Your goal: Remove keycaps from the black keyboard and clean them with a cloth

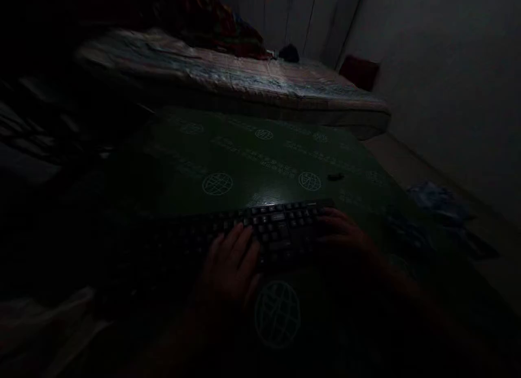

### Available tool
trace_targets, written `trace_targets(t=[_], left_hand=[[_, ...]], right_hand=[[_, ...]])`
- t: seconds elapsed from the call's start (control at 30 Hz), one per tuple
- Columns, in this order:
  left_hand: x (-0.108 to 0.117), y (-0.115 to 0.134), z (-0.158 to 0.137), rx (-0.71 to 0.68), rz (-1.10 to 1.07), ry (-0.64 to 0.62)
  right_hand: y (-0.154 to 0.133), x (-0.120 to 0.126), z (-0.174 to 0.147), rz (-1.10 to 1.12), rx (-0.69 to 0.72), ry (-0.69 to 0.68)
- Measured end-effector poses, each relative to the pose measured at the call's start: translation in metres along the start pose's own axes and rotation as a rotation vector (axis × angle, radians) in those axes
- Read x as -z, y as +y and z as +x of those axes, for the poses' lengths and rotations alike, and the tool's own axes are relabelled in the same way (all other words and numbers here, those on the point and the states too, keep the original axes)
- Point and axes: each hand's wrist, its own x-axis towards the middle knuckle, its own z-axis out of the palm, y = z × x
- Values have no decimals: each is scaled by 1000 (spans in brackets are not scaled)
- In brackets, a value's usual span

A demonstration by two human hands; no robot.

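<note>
A black computer keyboard (280, 231) lies across a dark green board or tabletop (260, 161) printed with pale globe emblems and lettering. My left hand (234, 258) rests over the middle of its keys, fingers stretched out and lying flat, palm down. At the keyboard's right end, my right hand (345, 231) closes around the edge, with its fingers reaching onto the end keys. Deep shadow hides the underside of that hand and most of the keyboard's left part.
A small dark object (336, 177) lies beyond the keyboard. Behind the green surface stands a bed with a patterned mattress (244, 76). Crumpled cloth (442, 199) is on the floor at right, and pale crumpled material (52, 323) sits at lower left. The room is very dark.
</note>
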Motion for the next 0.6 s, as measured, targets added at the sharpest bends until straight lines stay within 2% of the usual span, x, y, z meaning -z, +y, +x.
trace_targets(t=[0.23, 0.6], left_hand=[[1, 1, -1, 6, -13, -13], [0, -4, -1, -49, 17, -40]], right_hand=[[0, -4, -3, 23, -84, -5], [-1, -5, -1, 4, -88, -38]])
